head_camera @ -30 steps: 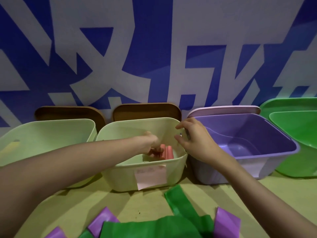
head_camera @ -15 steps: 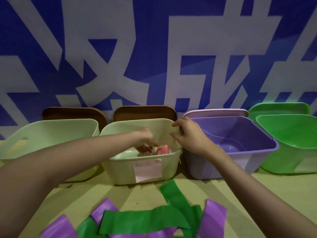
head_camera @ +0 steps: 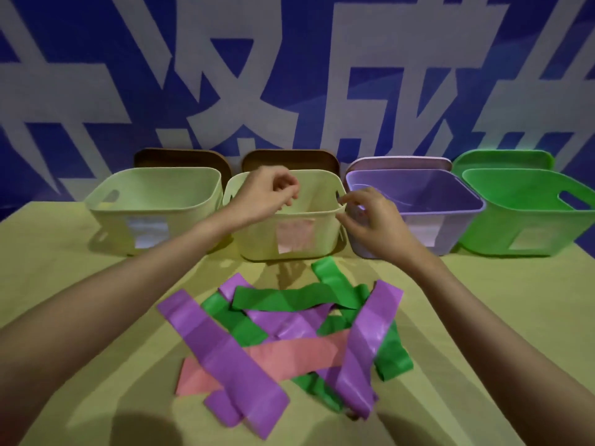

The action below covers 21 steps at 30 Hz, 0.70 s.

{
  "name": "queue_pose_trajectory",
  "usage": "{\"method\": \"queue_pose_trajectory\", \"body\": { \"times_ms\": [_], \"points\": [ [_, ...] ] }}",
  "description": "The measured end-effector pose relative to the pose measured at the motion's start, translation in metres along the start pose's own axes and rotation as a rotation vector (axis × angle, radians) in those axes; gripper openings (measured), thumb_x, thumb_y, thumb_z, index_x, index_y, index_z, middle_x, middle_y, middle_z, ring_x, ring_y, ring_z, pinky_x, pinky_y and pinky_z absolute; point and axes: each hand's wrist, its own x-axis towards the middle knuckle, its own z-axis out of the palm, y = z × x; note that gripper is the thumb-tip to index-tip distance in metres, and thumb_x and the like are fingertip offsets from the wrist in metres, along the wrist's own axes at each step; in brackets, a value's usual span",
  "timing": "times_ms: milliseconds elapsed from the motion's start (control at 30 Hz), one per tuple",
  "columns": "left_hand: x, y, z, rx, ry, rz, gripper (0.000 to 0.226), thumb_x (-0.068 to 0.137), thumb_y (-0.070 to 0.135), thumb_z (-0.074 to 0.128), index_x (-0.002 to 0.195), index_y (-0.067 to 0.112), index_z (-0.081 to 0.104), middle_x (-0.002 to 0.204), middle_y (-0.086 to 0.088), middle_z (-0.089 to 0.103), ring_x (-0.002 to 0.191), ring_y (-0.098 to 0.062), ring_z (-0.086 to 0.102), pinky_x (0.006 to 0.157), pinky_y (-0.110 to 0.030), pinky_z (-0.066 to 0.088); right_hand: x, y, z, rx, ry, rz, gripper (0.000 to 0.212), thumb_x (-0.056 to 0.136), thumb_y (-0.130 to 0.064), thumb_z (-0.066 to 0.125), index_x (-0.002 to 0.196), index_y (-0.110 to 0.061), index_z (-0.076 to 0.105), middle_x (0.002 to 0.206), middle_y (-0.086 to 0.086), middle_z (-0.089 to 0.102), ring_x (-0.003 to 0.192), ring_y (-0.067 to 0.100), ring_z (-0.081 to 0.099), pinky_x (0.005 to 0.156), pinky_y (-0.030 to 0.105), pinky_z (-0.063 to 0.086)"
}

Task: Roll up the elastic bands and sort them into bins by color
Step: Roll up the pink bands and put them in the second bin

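1. Blue wall [head_camera: 135, 59] with big grey-white shapes painted across it fills the back of the room.
2. Yellow-green flat surface [head_camera: 64, 300] runs from the wall toward the person and carries everything else.
3. Four plastic bins stand in a row at the far edge, side by side: a pale cream bin [head_camera: 154, 210] on the left, a second pale cream bin with a pink label [head_camera: 309, 239], a lilac bin [head_camera: 450, 217], and a bright green bin [head_camera: 531, 226] on the right. Lids lean behind them: two brown lids [head_camera: 183, 157], one lilac, one green.
4. A loose heap of flat elastic bands lies unrolled near the person, overlapping: purple bands [head_camera: 225, 352], green bands [head_camera: 283, 299] and one pink band [head_camera: 289, 355].
5. The left hand [head_camera: 270, 191] hovers over the second cream bin, fingers curled loosely downward, holding nothing I can see.
6. The right hand [head_camera: 370, 220] hangs by that bin's right rim, fingers loosely bent and apart, holding nothing.
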Motion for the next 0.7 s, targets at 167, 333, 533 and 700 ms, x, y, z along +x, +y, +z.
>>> {"method": "queue_pose_trajectory", "body": {
  "times_ms": [167, 333, 533, 700],
  "points": [
    [-0.088, -0.009, 0.002, 0.078, -0.089, 0.029, 0.006, 0.086, 0.009, 0.066, 0.088, 0.01, 0.072, 0.076, 0.002, 0.069, 0.067, -0.001, 0.061, 0.064, -0.013, 0.047, -0.063, -0.014, 0.009, 0.066, -0.14, 0.007, 0.025, 0.086, -0.012, 0.07, 0.109, -0.004, 0.067, 0.102, 0.011, 0.066, 0.091, 0.021, 0.064, 0.075, 0.016, 0.043],
    [-0.163, -0.047, 0.003, 0.101, -0.21, -0.085, 0.013, 0.081, 0.006, 0.07, 0.08, 0.019, 0.07, 0.074, 0.012, 0.067, 0.069, 0.007, 0.059, 0.067, -0.012, 0.043, -0.109, -0.032, 0.032, 0.112, -0.438, -0.007, 0.027, 0.087, -0.011, 0.067, 0.114, -0.006, 0.066, 0.111, 0.006, 0.068, 0.099, 0.017, 0.062, 0.086, 0.026, 0.048],
    [-0.223, -0.068, 0.018, 0.124, -0.203, -0.083, 0.015, 0.086, 0.013, 0.067, 0.1, 0.017, 0.071, 0.099, 0.007, 0.07, 0.093, -0.003, 0.063, 0.085, -0.023, 0.049, -0.126, -0.051, 0.069, -0.023, -0.632, -0.095, 0.019, 0.082, -0.007, 0.059, 0.099, -0.004, 0.068, 0.102, 0.011, 0.07, 0.096, 0.027, 0.062, 0.084, 0.038, 0.047],
    [-0.229, -0.064, 0.024, 0.288, -0.186, -0.003, 0.02, 0.091, 0.031, 0.061, 0.105, 0.018, 0.067, 0.104, 0.006, 0.067, 0.097, -0.008, 0.058, 0.089, -0.03, 0.045, -0.123, -0.054, 0.084, -0.258, -0.645, -0.07, 0.025, 0.081, -0.025, 0.066, 0.101, -0.012, 0.063, 0.106, 0.009, 0.059, 0.099, 0.028, 0.056, 0.085, 0.037, 0.042]
  ]
}}
